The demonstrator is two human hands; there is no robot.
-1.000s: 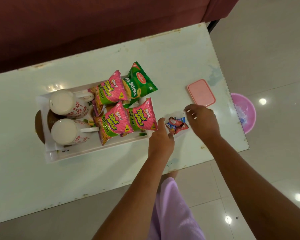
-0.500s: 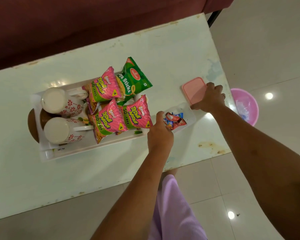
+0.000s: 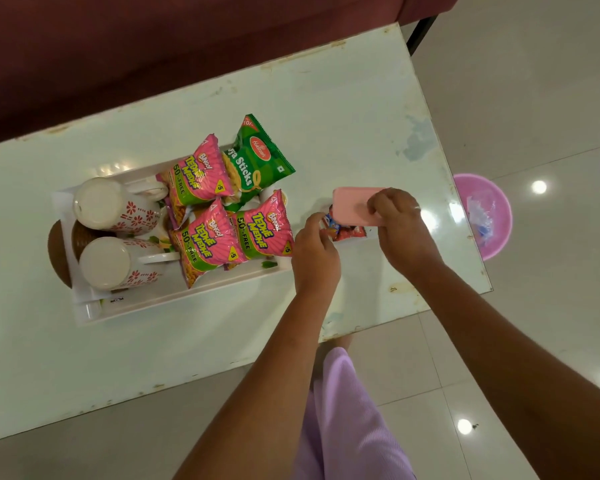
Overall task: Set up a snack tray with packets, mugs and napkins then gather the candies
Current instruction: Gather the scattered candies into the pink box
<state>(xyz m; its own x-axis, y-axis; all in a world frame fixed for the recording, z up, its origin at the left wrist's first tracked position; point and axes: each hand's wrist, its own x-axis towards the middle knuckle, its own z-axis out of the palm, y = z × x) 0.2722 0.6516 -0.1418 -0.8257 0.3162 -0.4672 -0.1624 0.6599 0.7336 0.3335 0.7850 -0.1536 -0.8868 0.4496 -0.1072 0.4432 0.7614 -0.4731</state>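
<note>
Pink lid held over the candy tub, just beside the loaded snack tray.

The right hand (image 3: 400, 230) grips a pink rectangular plastic lid (image 3: 352, 206), fingers curled over its right end, and holds it tilted above a small clear plastic tub (image 3: 372, 233). The tub holds red and blue wrapped candies (image 3: 347, 232). The left hand (image 3: 314, 252) has its fingers curled round the tub's left end. The tub stands on the pale glossy table (image 3: 326, 116), just right of the white rectangular tray (image 3: 194, 296). The tray carries three pink snack packets (image 3: 208, 244), one green snack packet (image 3: 257, 157) and two white floral mugs (image 3: 115, 206) lying on their sides.
</note>
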